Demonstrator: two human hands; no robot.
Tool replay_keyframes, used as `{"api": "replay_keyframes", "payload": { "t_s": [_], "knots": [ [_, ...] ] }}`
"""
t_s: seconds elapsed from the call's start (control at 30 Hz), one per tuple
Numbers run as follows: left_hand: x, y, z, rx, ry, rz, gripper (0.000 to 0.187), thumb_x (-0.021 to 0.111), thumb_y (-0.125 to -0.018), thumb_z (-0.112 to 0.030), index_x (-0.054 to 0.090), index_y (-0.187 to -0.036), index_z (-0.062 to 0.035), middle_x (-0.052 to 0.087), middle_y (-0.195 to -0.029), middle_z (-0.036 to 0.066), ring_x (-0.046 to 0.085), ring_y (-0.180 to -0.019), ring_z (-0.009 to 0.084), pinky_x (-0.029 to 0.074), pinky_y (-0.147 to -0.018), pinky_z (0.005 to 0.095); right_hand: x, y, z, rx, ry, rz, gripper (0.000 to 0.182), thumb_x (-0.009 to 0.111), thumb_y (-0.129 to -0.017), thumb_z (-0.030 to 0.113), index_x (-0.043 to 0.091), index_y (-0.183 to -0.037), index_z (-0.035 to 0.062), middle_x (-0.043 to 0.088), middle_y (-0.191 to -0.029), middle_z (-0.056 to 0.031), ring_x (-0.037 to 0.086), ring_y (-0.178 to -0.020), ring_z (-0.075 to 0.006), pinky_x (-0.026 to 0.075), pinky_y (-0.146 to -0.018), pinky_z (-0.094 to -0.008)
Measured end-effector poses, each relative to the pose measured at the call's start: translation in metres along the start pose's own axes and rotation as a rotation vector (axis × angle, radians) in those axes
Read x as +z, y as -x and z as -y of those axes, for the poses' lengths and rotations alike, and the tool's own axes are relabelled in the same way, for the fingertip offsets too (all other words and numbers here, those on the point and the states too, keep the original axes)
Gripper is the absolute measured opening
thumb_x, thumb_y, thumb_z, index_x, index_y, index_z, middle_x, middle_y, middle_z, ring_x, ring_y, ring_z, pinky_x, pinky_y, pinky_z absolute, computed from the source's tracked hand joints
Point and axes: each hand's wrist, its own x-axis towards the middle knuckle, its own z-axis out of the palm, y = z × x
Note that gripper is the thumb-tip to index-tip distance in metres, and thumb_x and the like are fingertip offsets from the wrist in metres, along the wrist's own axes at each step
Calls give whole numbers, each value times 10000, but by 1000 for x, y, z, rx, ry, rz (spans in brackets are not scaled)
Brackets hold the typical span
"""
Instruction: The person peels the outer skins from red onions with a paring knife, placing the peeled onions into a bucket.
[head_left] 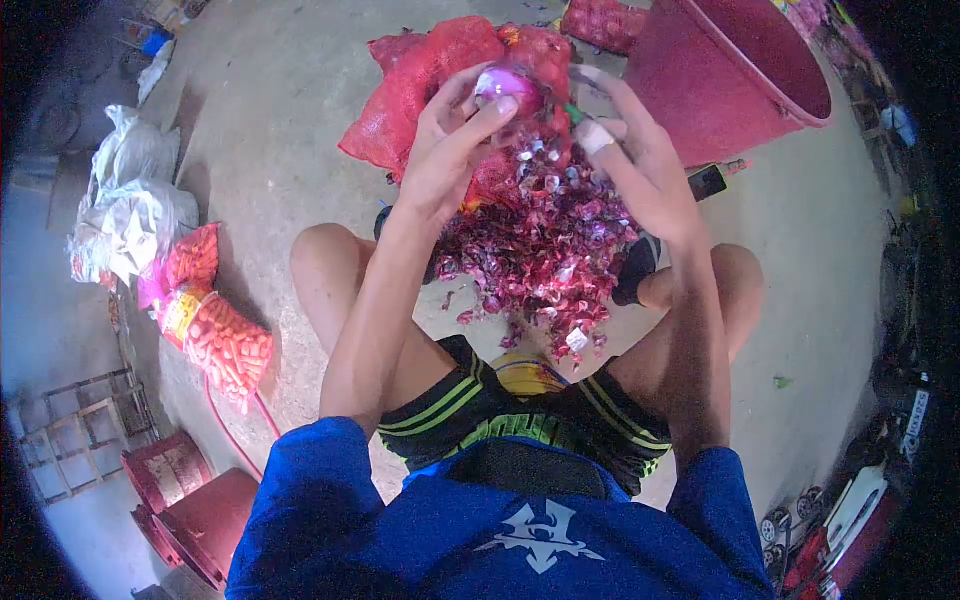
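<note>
Head view looks down on a seated person whose left hand (pixel 450 150) grips a purple onion (pixel 508 88), fingers (pixel 478 125) clamped around its near side. Right hand (pixel 640 165), one finger wrapped in white tape, touches the onion's far side with its fingers spread loosely; whether it pinches anything I cannot tell. Both hands hang above a heap of onion skins (pixel 545 255) on the concrete floor (pixel 280 150), with a red mesh sack (pixel 420 70) behind and a red bucket (pixel 730 70) near the right hand
</note>
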Motion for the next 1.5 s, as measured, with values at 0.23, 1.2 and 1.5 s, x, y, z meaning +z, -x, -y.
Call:
{"api": "replay_keyframes", "payload": {
  "t_s": [0.23, 1.2, 1.5],
  "knots": [
    [3, 1, 0, -53, -10, 71, 599, 781, -926, -124, 512, -1449, -14, 666, -1258, 79, 644, -1161, 166, 537, -1015, 349, 1, -5, -10, -270, 243, 26, 454, 589, -1045, 136, 558, -1495, 85, 715, -1314, -168, 699, -1136, -205, 509, -996, -345],
    [20, 0, 10, 72, -245, 204, 661, 867, -789, -15, 571, -1380, -5, 661, -1267, 94, 655, -1126, 164, 532, -1026, 342, 12, -16, -21, -157, 81, -381, 307, 688, -944, 29, 592, -1232, -16, 683, -978, -42, 625, -833, -97, 507, -764, -242],
    [11, -3, 6, 118, -259, 346, 826, 871, -736, 32, 494, -1469, -18, 573, -1431, 123, 591, -1296, 202, 506, -1110, 371, -14, -15, -24, 230, -706, -171, 281, 701, -937, 34, 627, -1206, -4, 668, -974, -18, 640, -781, -92, 531, -701, -236]
  ]
}}
